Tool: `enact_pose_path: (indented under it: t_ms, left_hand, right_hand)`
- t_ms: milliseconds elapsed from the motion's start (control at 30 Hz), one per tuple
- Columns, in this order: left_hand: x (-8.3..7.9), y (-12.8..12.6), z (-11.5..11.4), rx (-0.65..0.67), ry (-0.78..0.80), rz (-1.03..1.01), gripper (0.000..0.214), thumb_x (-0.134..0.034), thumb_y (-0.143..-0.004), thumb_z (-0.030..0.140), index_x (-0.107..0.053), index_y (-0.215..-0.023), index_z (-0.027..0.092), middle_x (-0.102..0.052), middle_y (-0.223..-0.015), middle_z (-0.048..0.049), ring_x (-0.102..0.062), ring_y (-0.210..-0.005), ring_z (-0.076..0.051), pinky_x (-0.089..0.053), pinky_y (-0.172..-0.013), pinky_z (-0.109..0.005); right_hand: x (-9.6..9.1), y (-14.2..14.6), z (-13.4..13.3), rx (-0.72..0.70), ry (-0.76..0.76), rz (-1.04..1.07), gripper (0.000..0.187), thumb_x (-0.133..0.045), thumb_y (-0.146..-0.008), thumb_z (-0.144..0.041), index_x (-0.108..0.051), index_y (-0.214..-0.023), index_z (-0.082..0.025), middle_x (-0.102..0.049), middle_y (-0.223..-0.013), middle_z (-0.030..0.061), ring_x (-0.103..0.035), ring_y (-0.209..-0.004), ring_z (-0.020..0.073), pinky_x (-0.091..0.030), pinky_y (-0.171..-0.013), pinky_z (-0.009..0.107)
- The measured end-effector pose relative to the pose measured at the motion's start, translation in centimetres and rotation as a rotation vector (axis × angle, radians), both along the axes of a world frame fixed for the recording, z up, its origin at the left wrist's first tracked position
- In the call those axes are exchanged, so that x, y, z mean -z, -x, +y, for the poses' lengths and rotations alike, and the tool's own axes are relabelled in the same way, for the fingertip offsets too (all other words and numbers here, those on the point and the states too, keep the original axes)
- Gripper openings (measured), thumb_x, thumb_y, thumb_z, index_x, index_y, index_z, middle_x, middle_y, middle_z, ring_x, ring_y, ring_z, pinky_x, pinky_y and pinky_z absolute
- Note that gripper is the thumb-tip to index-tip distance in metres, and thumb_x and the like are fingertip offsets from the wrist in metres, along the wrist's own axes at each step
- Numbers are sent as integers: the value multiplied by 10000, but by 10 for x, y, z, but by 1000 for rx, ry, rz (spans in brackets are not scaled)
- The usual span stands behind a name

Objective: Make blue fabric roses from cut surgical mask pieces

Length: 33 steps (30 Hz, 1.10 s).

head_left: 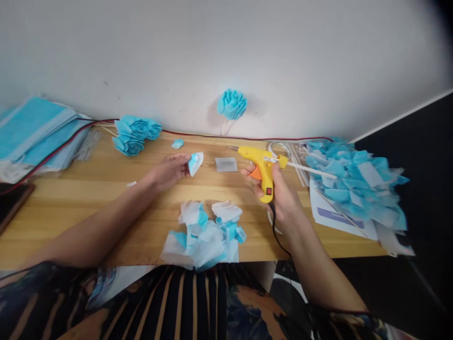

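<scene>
My left hand [169, 170] pinches a small folded blue and white piece [195, 162] above the wooden table [71, 203]. My right hand [279, 193] grips a yellow glue gun [260, 163] by its handle, a finger near the orange trigger; its nozzle points left toward the folded piece, a short gap apart. A white glue stick [311, 171] sticks out of the gun's back. A black cord hangs down from the handle.
A heap of blue and white cut pieces [205, 233] lies at the near edge. Finished blue flowers [134, 132] lie at the back left, another flower [231, 104] stands against the wall. A large pile of blue scraps [357, 184] is right, stacked blue sheets [35, 132] left.
</scene>
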<state>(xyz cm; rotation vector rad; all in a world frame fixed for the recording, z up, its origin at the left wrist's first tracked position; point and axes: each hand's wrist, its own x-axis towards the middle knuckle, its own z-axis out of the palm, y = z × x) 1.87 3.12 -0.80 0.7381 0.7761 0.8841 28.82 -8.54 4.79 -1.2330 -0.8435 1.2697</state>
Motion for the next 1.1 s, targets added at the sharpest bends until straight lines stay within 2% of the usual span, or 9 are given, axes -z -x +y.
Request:
enact_pose_path:
  t_ms: [100, 233, 367, 467, 733, 933, 1100]
  left_hand:
    - [1, -1, 0, -8, -1, -5, 182, -840, -770, 253, -718, -741, 122, -706, -725, -45, -643, -649, -121, -500, -611, -221]
    - [1, -1, 1, -14, 24, -23, 188, -854, -758, 257, -746, -793, 108, -745, -790, -65, -678, -711, -137, -521, -671, -240]
    - [1, 0, 1, 18, 23, -41, 206, -884, -729, 264, -751, -760, 110, -753, -776, -63, -687, -724, -142, -528, -722, -263]
    - [2, 0, 1, 49, 3, -35, 204, -879, -741, 275, -772, -789, 108, -770, -810, -83, -698, -760, -159, -528, -763, -289]
    - [3, 4, 2, 113, -44, -31, 253, -884, -737, 330, -797, -819, 107, -783, -834, -101, -702, -783, -172, -528, -801, -301]
    - [4, 4, 2, 156, -74, -28, 273, -889, -735, 355, -807, -825, 111, -792, -825, -109, -722, -780, -192, -535, -793, -309]
    - [2, 5, 2, 157, -68, -18, 302, -922, -685, 380, -812, -799, 123, -806, -857, -114, -736, -795, -201, -547, -791, -299]
  right_hand:
    - [-4, 13, 1, -113, -146, -113, 544, -529, -914, -722, -712, -1012, -219, -789, -990, 74, -527, -420, 71, -399, -354, 222]
    - [9, 27, 3, -259, -154, -165, 564, -563, -882, -741, -701, -993, -205, -790, -944, 80, -553, -420, 87, -402, -364, 230]
    - [27, 31, 8, -238, -99, -159, 560, -550, -891, -734, -683, -899, -190, -777, -863, 70, -535, -390, 76, -372, -353, 218]
    - [32, 31, 8, -228, -96, -162, 572, -563, -868, -754, -669, -884, -191, -764, -830, 63, -533, -395, 80, -373, -353, 218]
    - [36, 32, 6, -300, -94, -225, 535, -527, -923, -701, -666, -893, -186, -753, -876, 54, -549, -440, 75, -401, -397, 220]
    - [32, 38, 7, -317, -121, -224, 541, -553, -898, -713, -664, -868, -185, -743, -893, 59, -523, -452, 78, -448, -402, 232]
    - [29, 38, 7, -327, -153, -224, 522, -562, -906, -692, -651, -822, -184, -709, -815, 39, -526, -476, 82, -466, -423, 226]
